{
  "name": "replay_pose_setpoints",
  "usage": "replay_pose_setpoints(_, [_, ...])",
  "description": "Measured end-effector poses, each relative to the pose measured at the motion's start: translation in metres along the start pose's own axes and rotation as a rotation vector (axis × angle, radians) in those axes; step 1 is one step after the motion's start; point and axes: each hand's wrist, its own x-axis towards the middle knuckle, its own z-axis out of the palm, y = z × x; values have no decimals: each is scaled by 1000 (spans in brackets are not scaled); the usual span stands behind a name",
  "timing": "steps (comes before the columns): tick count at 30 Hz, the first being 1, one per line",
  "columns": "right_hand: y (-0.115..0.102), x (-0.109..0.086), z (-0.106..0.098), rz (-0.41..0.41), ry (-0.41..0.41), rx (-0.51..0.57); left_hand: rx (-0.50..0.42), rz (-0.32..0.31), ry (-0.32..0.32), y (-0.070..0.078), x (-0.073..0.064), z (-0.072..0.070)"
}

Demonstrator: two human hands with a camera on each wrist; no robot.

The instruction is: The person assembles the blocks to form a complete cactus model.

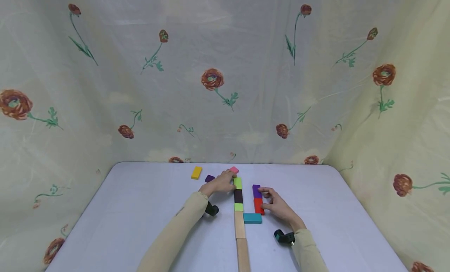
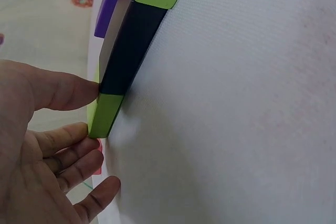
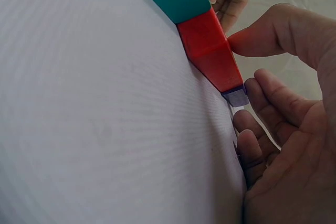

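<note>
My left hand (image 1: 222, 182) is at the far end of a line of blocks. Its thumb touches where a dark block (image 2: 134, 45) meets a lime green block (image 2: 106, 114), and its index fingertip lies against the green block's far end, so it pinches that block. To the right, my right hand (image 1: 279, 206) rests beside a shorter row. There its thumb touches the red block (image 3: 210, 48), while the index finger reaches the purple block (image 1: 256, 191) behind it. A teal block (image 1: 252, 218) lies crosswise between both rows.
Two plain wooden blocks (image 1: 240, 225) continue the line toward me, after another lime green block (image 1: 238, 207). Towards the table's back edge lie a yellow block (image 1: 196, 173), a dark purple block (image 1: 209, 178) and a pink block (image 1: 234, 169). A flowered curtain (image 1: 246, 120) hangs behind.
</note>
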Motion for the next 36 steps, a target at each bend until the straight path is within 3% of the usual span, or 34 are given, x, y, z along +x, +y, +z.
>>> replay_pose_setpoints(15, [1,0,-2,31,7,-6,-31,9,3,-2,5,0])
replay_pose_setpoints(18, [2,0,-2,29,8,-7,-84,1,46,-2,6,-1])
replay_pose_setpoints(24, [2,-1,-1,29,13,-4,-289,-36,198,0,11,-6])
replay_pose_setpoints(28, [1,-1,-1,35,12,-7,-310,-59,285,1,15,-8])
replay_pose_setpoints(32, [0,-3,0,18,9,-14,-333,-86,323,1,18,-9])
replay_pose_setpoints(36, [-1,-2,0,-3,6,-18,-357,-126,318,0,21,-8])
